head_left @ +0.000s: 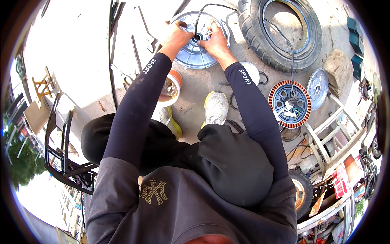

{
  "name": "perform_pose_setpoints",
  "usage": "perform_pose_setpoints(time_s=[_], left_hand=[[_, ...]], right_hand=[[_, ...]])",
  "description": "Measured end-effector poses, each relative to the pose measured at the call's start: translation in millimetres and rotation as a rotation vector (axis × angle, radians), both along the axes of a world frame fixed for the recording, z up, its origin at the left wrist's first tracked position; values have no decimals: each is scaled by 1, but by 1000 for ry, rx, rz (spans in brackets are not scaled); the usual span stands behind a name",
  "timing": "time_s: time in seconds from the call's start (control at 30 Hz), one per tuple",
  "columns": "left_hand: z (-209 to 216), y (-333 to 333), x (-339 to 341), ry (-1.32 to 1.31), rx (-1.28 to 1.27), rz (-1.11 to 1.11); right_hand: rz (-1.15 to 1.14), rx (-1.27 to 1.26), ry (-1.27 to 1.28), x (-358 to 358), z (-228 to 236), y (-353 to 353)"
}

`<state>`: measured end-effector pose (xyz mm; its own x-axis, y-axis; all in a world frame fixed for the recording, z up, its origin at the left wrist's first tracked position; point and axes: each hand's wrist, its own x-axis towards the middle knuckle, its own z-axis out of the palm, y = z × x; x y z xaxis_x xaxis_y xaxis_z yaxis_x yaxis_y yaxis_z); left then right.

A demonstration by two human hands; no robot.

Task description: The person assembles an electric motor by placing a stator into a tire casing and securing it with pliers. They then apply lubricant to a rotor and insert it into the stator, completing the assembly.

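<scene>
Beside a red-and-white printed package (pixel 340 175), both hands (pixel 175 35) (pixel 215 40) grip the silver wheel hub (pixel 195 51).

Shiny silver metal wheel hub (pixel 195 53), ribbed and glossy, under bare left hand (pixel 175 37) and right hand (pixel 215 40). Smooth black rubbery cable (pixel 203 12) rising from its centre. Matt black rubber tyre (pixel 280 32), coarse tread. Coppery wire windings, bright and fine, ringing a dark metal stator (pixel 289 103). Rough, dusty grey concrete floor (pixel 199 87). Stretchy matt black cloth sleeves (pixel 138 101). Pale, worn wooden frame (pixel 333 134), possibly unpainted.
</scene>
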<state>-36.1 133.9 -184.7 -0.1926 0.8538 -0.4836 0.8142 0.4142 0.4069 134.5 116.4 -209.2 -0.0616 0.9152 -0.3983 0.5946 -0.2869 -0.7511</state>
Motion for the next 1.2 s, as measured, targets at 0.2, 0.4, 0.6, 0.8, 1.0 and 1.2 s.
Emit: perform_pose_setpoints(time_s=[0.2,0.4,0.6,0.8,1.0,1.2], left_hand=[[-6,-10,9,88,44,-44],[-1,-3,-6,7,75,-220],[-6,39,-61,-256,-251,-355],[-26,58,-102,-436,-367,-64],[-49,110,-69,-483,-147,-158],[-122,199,-135,-283,492,-247]], right_hand=[[-158,-131,187,4,-33,5],[-180,114,194,6,-29,9],[-104,64,237,-3,-16,8],[-306,303,22,3,43,-45],[-296,356,94,-1,117,-107],[-171,292,245,-27,155,-151]])
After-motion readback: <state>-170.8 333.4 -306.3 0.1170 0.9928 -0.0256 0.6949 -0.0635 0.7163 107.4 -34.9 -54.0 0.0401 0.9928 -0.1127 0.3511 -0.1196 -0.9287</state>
